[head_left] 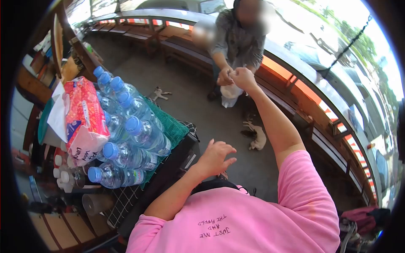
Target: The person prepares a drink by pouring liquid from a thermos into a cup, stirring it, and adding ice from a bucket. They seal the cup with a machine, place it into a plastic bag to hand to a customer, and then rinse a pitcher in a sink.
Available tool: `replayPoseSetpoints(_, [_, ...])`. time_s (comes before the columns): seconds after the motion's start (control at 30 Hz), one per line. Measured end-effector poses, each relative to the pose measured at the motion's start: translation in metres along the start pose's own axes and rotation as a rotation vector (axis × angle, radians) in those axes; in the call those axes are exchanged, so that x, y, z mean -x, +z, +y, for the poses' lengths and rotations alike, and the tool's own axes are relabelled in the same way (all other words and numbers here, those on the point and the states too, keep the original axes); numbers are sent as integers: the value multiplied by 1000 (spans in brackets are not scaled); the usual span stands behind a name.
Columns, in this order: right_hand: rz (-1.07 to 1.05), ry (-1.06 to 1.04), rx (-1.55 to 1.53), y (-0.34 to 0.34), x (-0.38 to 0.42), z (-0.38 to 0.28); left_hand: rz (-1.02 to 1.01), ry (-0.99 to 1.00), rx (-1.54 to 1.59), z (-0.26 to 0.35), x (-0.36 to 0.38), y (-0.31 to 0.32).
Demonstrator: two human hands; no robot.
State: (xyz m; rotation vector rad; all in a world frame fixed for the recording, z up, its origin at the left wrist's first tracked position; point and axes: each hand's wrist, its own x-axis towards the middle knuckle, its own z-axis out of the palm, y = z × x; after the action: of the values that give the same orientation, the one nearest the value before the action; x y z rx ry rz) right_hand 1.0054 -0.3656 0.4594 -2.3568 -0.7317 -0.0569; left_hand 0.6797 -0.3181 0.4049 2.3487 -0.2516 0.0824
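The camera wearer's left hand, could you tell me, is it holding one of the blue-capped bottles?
No, the left hand is open in the air, visibly apart from the blue-capped bottles.

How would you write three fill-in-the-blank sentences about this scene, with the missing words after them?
The pink shirt says "JUST ME AND THE ____".
The caps on the water bottles are ____.
The wearer's ____ hand reaches toward the other person.
Missing words: world; blue; right.

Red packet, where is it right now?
The red packet is on the left side of the head view, immediately left of the blue-capped bottles.
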Motion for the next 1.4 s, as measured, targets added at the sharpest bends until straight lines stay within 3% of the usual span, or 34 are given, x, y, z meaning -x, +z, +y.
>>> replayPoseSetpoints(0.03, [-7,-29,-16,8,-12,13,-12,16,20,-1,0,-5])
replayPoseSetpoints(0.1, [184,-150,142,27,-34,35,43,-39,129,-3,10,-3])
replayPoseSetpoints(0.33, [431,-299,75,3,-65,9,157,-308,407,9,52,-2])
replayPoseSetpoints(0.47, [618,-477,13,-19,-68,-12,271,-488,413,28,80,-10])
replayPoseSetpoints(0.6, [672,-677,-173,-19,-42,-17,481,-449,267,37,108,-24])
replayPoseSetpoints(0.7, [477,-682,-320,20,5,2,611,-508,156,46,128,-41])
replayPoseSetpoints(0.83, [-25,-570,-283,116,91,65,633,-684,269,49,167,-50])
replayPoseSetpoints(0.93, [-360,-308,-407,149,160,81,625,-789,200,51,194,-54])
replayPoseSetpoints(1.03, [-423,-275,-431,155,197,70,661,-831,260,45,209,-51])
replayPoseSetpoints(1.1, [-401,-124,-586,144,207,51,684,-846,259,41,204,-48])
replayPoseSetpoints(1.17, [-322,-182,-654,133,203,28,709,-862,263,41,197,-45])
replayPoseSetpoints(1.23, [-37,-359,-766,118,188,-2,713,-893,245,42,188,-47])
replayPoseSetpoints(1.27, [-56,-375,-766,108,177,-17,736,-902,252,39,185,-44])
replayPoseSetpoints(1.33, [52,-796,-809,90,161,-51,783,-863,140,36,182,-38])
replayPoseSetpoints(1.37, [13,-816,-821,84,157,-67,816,-890,149,38,180,-37])
replayPoseSetpoints(1.4, [-1,-992,-846,81,157,-85,811,-878,13,43,176,-38])
